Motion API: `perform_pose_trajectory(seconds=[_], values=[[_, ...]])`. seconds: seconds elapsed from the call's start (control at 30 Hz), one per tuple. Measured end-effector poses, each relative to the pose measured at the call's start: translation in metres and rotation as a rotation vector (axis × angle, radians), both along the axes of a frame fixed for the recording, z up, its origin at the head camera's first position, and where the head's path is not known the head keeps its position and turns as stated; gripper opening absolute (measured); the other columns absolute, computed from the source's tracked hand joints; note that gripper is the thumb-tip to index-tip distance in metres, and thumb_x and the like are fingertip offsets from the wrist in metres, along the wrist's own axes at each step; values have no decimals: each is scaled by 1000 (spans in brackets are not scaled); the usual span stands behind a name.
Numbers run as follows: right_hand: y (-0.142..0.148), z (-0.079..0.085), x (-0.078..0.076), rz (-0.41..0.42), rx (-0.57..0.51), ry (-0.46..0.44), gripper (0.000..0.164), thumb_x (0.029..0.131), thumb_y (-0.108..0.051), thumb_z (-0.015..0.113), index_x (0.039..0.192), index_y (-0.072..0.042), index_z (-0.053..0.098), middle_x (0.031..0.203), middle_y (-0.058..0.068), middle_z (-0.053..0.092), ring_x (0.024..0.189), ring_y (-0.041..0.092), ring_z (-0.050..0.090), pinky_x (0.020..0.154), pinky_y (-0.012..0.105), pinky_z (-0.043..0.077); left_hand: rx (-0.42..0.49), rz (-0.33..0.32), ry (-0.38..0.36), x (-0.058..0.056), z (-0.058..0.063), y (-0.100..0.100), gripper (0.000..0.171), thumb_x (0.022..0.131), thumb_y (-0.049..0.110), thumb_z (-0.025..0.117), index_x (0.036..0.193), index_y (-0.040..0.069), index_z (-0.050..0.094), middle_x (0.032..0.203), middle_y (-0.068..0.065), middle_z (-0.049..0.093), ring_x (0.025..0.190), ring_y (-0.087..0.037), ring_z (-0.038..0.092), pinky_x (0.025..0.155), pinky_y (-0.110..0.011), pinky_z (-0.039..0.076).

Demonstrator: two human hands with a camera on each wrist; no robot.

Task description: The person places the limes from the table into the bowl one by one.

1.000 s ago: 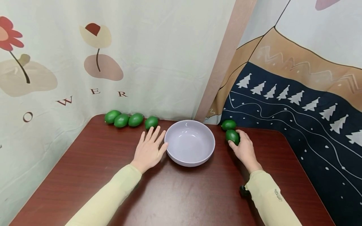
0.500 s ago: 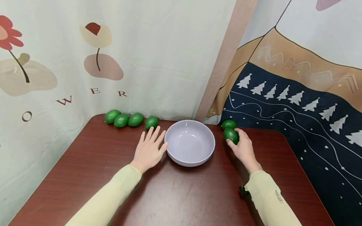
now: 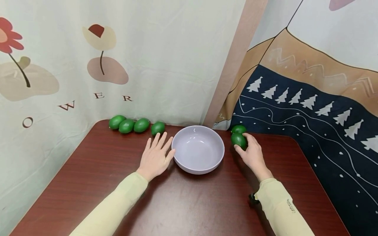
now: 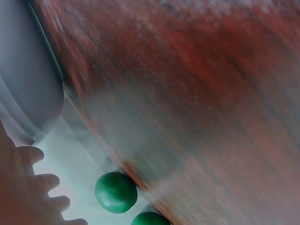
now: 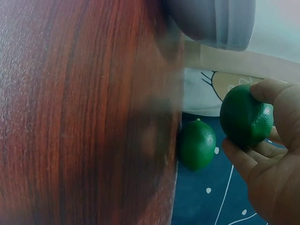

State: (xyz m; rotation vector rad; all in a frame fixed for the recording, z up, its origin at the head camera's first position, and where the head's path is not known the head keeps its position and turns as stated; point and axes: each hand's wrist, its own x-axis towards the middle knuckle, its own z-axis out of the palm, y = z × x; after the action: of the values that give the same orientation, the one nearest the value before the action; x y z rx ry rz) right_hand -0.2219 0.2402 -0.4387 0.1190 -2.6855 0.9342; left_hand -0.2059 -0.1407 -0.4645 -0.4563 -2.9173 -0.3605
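To the right of a pale lilac bowl [image 3: 198, 150], my right hand [image 3: 252, 155] grips a green lime [image 3: 238, 140] between thumb and fingers. The right wrist view shows this lime [image 5: 243, 115] raised off the wood, with a second lime [image 5: 197, 145] on the tabletop behind it. My left hand [image 3: 155, 159] is spread with straight fingers, its thumb at the bowl's left rim. Just beyond its fingertips lies another lime [image 3: 157, 128]. In the left wrist view, fingertips [image 4: 48, 182] show beneath the bowl's side [image 4: 28, 70].
Several more limes [image 3: 127, 126] line the back left edge of the dark red wooden table [image 3: 189, 203]. A printed curtain [image 3: 165, 59] hangs right behind the table, and a navy, tree-patterned cloth [image 3: 295, 113] hangs at the right.
My right hand has shifted slightly left and away from me with the gripped lime, which now overlaps the lime behind it. The left hand and bowl have stayed put.
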Motion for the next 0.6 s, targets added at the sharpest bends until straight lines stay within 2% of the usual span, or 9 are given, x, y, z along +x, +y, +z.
perform_pose_trajectory(seconds=[0.23,0.4,0.6], values=[[-4,1,0,14,-15,17,58,93,-14,75,141,6,50,138,30,55,118,48,57,102,63,47,6,0,7,0,-1,0,63,109,52,34,161,18,39,170,-11,25,158,-36,17,127,-58,9],[-6,2,0,16,-19,53,57,91,-12,76,140,7,52,135,31,57,112,47,59,97,61,50,8,-1,9,-1,-2,0,62,109,52,34,161,18,39,171,-10,24,158,-36,17,127,-58,9],[-11,5,2,24,-34,53,58,91,-12,77,140,6,52,131,29,59,105,43,60,91,57,53,10,0,18,-2,-4,0,62,109,51,34,160,17,41,170,-11,26,158,-36,18,126,-59,10]])
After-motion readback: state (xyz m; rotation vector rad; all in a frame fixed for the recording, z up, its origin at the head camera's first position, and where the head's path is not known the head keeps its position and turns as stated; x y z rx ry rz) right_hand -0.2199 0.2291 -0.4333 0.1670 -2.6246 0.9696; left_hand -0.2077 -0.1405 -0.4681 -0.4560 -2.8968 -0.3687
